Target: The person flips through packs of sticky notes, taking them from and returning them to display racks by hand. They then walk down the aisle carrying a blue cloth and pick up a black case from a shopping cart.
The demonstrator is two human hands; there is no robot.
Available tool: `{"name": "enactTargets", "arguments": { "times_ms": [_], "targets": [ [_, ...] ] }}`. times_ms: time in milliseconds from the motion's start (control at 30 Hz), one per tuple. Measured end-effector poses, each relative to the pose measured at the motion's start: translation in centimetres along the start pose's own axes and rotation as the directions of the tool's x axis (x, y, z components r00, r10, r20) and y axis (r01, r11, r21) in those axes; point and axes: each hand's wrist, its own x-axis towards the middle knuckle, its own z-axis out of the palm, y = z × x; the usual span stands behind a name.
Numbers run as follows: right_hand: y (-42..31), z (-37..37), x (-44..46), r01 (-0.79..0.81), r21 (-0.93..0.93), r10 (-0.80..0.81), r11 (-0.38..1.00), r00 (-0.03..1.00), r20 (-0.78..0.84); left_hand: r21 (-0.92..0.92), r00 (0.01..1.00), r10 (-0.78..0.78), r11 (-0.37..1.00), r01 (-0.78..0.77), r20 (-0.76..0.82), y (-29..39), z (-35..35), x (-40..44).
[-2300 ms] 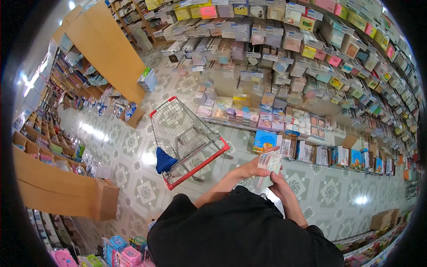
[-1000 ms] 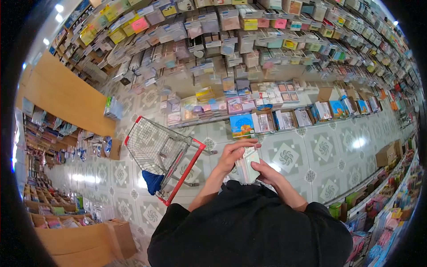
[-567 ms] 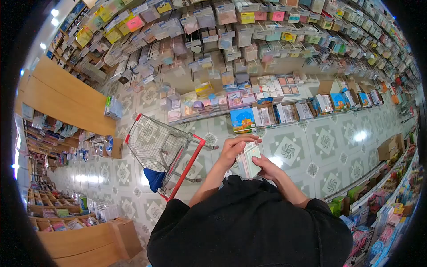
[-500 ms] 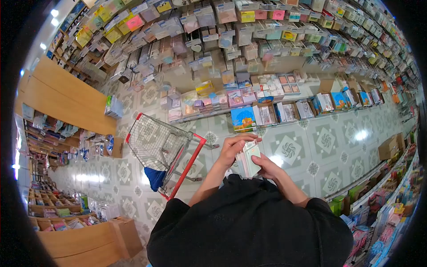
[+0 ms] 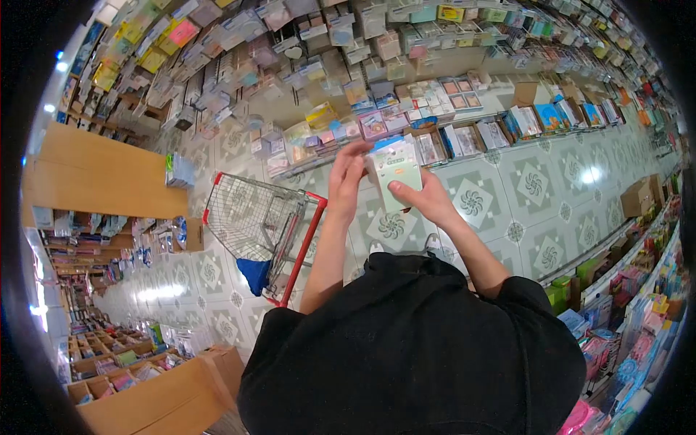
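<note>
A small stack of pale green and white packets (image 5: 399, 170) is held out in front of the body, with a printed light green face uppermost. My right hand (image 5: 426, 194) grips it from the right, thumb across the top face and fingers beneath. At the stack's left edge is my left hand (image 5: 348, 180), its fingers raised and somewhat blurred; whether its fingertips touch the packets is unclear. Behind the stack, partly covered by it, lies a row of boxes with booklets (image 5: 429, 148) along the foot of the shelves.
A wire shopping cart (image 5: 250, 217) with a red handle and a blue cloth (image 5: 254, 275) stands at left on the tiled floor (image 5: 533, 183). Hanging goods (image 5: 377, 54) fill the racks ahead. Another goods rack (image 5: 609, 341) runs along the right. An open carton (image 5: 638, 197) sits at far right.
Both hands and the stack have moved forward, away from the body. My left hand's fingers have lifted and spread from their earlier place over the packets. The view has shifted slightly.
</note>
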Motion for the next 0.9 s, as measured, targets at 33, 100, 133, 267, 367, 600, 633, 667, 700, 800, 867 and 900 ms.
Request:
{"name": "enactTargets", "arguments": {
  "times_ms": [33, 100, 133, 267, 367, 600, 633, 667, 700, 800, 867, 900],
  "targets": [
    [-0.1, -0.2, 0.0, -0.01, -0.166, 0.005, 0.986, 1.0, -0.029, 0.125, 1.0, 0.0, 0.992, 0.001, -0.002, 0.1, -0.4, -0.1],
    [0.0, -0.7, 0.1, -0.016, -0.431, -0.015, 0.902, 0.998, -0.068, 0.392, 0.996, 0.071, 0.916, -0.085, 0.05, 0.5, -0.7, -0.7],
    [0.7, -0.7, -0.1, 0.004, -0.533, -0.053, 0.846, 0.996, -0.076, 0.588, 0.992, 0.113, 0.799, -0.123, 0.053, 0.9, -0.4, -0.9],
    [3.0, -0.5, -0.9, -0.02, -0.592, -0.062, 0.806, 0.991, -0.119, 0.765, 0.971, 0.204, 0.605, -0.223, 0.122, 0.9, 0.6, -1.2],
    [2.4, -0.6, -1.5, 0.01, -0.644, -0.115, 0.765, 0.986, -0.121, 0.779, 0.98, 0.152, 0.595, -0.196, 0.131, 1.1, 0.8, -1.4],
    [1.7, -1.2, -2.2, -0.006, -0.67, -0.103, 0.743, 0.987, -0.123, 0.796, 0.975, 0.088, 0.564, -0.219, 0.206, 0.1, 0.2, -1.2],
    [1.8, -1.4, -2.3, -0.021, -0.676, -0.084, 0.736, 0.989, -0.122, 0.791, 0.973, 0.074, 0.57, -0.223, 0.221, -0.1, 0.2, -1.2],
    [1.9, -1.5, -2.6, -0.026, -0.674, -0.089, 0.738, 0.987, -0.135, 0.788, 0.97, 0.071, 0.571, -0.231, 0.234, -0.3, 0.2, -1.3],
    [2.0, -1.7, -2.7, -0.029, -0.7, -0.088, 0.713, 0.988, -0.13, 0.793, 0.967, 0.071, 0.559, -0.242, 0.244, -0.5, 0.3, -1.4],
    [2.5, -2.6, -3.1, -0.044, -0.757, -0.089, 0.652, 0.987, -0.134, 0.787, 0.958, 0.039, 0.562, -0.255, 0.283, -1.1, 0.4, -1.5],
    [2.6, -3.3, -3.5, -0.058, -0.788, -0.091, 0.614, 0.986, -0.143, 0.775, 0.95, 0.009, 0.576, -0.259, 0.311, -1.4, 0.9, -1.3],
    [2.5, -3.5, -3.8, -0.043, -0.785, -0.111, 0.618, 0.984, -0.142, 0.782, 0.941, 0.005, 0.556, -0.283, 0.338, -1.5, 1.2, -1.1]
  ]
}}
